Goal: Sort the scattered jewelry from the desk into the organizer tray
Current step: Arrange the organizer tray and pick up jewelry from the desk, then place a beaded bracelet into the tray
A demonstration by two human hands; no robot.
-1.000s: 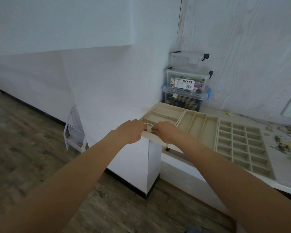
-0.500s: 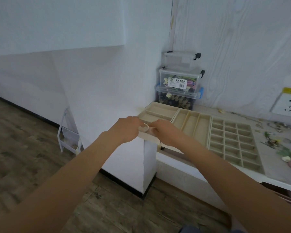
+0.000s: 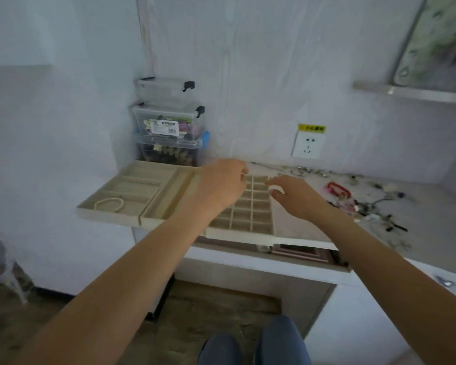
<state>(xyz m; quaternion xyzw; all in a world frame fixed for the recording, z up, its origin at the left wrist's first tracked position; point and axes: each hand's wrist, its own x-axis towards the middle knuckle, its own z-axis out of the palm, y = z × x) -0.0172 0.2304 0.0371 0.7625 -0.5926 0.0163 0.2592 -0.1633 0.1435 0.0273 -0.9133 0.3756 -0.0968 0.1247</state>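
Three clear plastic storage boxes (image 3: 169, 127) stand stacked in the desk's far left corner, against the wall; the middle one bears a white label. A white wall socket (image 3: 308, 145) with a yellow sticker sits above the desk's far edge. A metal shelf (image 3: 411, 93) is mounted at upper right. Wood-pattern floor (image 3: 216, 306) shows below.

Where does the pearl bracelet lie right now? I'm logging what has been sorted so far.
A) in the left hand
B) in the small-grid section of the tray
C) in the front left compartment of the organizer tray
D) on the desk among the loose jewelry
C: the pearl bracelet lies as a loop in the front left compartment of the organizer tray, with neither hand touching it.
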